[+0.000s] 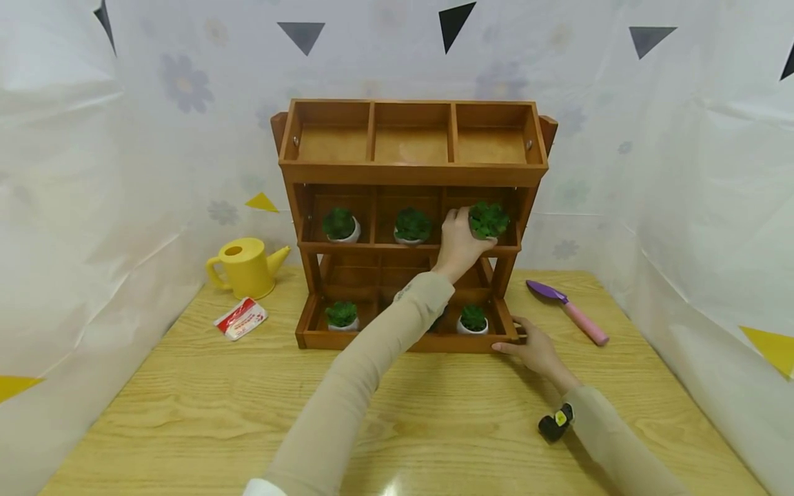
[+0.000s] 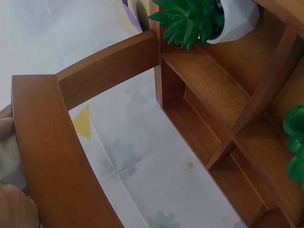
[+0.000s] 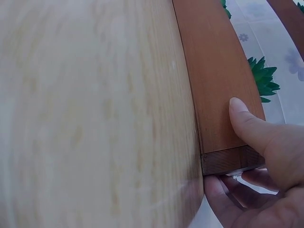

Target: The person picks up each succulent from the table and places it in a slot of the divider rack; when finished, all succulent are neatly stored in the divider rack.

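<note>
A brown wooden tiered shelf [image 1: 409, 173] stands on the table. My left hand [image 1: 462, 241] reaches to the right compartment of its middle tier and grips a small potted succulent [image 1: 489, 219]. Its white pot [image 2: 10, 164] shows between thumb and fingers in the left wrist view, partly hidden by a board. At the bottom tier's right front corner, my right hand [image 1: 535, 350] holds the shelf, with the thumb [image 3: 247, 121] on the front board and fingers behind its end. Other succulents sit in the middle tier's left [image 1: 340, 224] and centre [image 1: 412, 226] compartments.
On the bottom tier are potted succulents at the left [image 1: 342, 315] and right [image 1: 473, 319]; my left forearm covers part of its middle. A yellow watering can [image 1: 245, 269] and red-white packet [image 1: 242, 318] lie left of the shelf, a purple trowel with pink handle [image 1: 583, 322] right.
</note>
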Demonstrator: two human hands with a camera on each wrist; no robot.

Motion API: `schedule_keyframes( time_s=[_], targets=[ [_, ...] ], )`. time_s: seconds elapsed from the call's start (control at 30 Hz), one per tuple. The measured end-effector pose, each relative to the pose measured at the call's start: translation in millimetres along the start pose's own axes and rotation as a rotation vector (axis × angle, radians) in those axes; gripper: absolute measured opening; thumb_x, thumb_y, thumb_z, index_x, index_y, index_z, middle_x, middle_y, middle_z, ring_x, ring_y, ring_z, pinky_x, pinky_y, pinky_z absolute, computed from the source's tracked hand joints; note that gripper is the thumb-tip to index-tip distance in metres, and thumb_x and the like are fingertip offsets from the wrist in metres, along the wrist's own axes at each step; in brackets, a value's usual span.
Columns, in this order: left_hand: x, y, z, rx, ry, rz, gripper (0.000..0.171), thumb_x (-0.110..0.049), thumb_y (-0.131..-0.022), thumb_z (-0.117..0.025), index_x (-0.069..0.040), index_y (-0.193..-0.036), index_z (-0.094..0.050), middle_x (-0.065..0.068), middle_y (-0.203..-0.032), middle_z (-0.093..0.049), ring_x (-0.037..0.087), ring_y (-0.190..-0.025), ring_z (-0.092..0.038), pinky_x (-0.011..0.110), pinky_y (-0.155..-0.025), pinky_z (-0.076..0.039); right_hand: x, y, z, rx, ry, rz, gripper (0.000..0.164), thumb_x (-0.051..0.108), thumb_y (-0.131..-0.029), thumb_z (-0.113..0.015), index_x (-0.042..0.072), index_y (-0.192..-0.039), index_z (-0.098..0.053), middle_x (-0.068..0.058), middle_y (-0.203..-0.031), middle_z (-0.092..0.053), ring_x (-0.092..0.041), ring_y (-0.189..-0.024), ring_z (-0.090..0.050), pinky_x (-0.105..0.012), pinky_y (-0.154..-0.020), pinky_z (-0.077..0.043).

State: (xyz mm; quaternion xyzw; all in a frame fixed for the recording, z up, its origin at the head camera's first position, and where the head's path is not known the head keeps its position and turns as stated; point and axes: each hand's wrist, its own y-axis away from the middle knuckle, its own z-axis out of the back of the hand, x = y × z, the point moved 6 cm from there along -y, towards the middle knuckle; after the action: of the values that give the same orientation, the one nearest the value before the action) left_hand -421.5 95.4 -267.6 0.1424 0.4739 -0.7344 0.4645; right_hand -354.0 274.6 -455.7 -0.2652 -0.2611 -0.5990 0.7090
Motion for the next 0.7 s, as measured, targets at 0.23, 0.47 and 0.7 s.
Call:
schedule_keyframes(
  time_s=[0.23,0.47,0.7],
  targets=[
    [-0.1,-3.6,-1.0,0.034,-0.072,0.062,0.057,-0.027,-0.077,-0.079,0.000,-0.122,-0.056,0.016,-0.114,-0.059,0.026,-0.104,-0.061,0.031,-0.087,-0.053,0.0,-1.9,-0.2,-0.003,-0.018,0.003,0.086,0.039,-0.086,-0.070,-0.003,-0.147,-0.028,-0.034,-0.136,-0.046,-0.048,-0.117,-0.052,-0.051,-0.088,-0.051],
    [0.6,-5.7,-3.2,0.084,-0.105,0.115,0.064,-0.030,-0.078,-0.078,0.002,-0.127,-0.052,0.016,-0.119,-0.058,0.027,-0.105,-0.061,0.031,-0.086,-0.054,-0.3,-2.0,0.3,-0.005,-0.013,0.004,0.087,0.040,-0.086,-0.071,-0.003,-0.147,-0.028,-0.034,-0.134,-0.047,-0.048,-0.116,-0.053,-0.051,-0.088,-0.051],
    [1.0,-4.7,-5.6,0.112,-0.042,0.166,0.074,-0.028,-0.078,-0.079,-0.003,-0.138,-0.043,0.015,-0.124,-0.060,0.025,-0.106,-0.063,0.031,-0.086,-0.054,0.1,-0.2,0.7,-0.002,-0.004,-0.003,0.087,0.041,-0.086,-0.070,-0.003,-0.147,-0.028,-0.034,-0.134,-0.047,-0.048,-0.117,-0.052,-0.052,-0.088,-0.050]
  ],
)
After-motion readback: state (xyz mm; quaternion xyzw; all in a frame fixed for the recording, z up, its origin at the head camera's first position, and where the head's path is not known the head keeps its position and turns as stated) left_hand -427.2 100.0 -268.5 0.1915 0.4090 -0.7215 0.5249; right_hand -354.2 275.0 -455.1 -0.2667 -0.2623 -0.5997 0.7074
